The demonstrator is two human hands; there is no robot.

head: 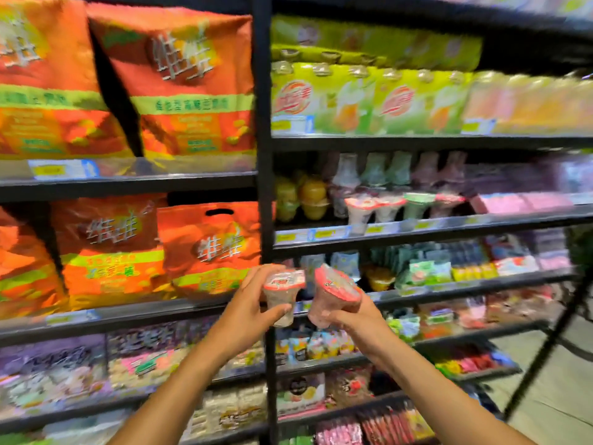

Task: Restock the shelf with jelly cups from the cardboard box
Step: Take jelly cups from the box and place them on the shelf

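Gripping one jelly cup (283, 292) in our left hand (248, 305), a second jelly cup (333, 293) in our right hand (357, 319), side by side before the shelf (449, 233), we reckon: light, thin-walled, hold tapered bodies gently.

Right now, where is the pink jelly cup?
The pink jelly cup sits near the middle of the head view, gripped in the right hand, just right of the paler jelly cup in the left hand.

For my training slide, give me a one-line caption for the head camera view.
Left hand grips one jelly cup, right hand a second jelly cup, below similar cups on the shelf.
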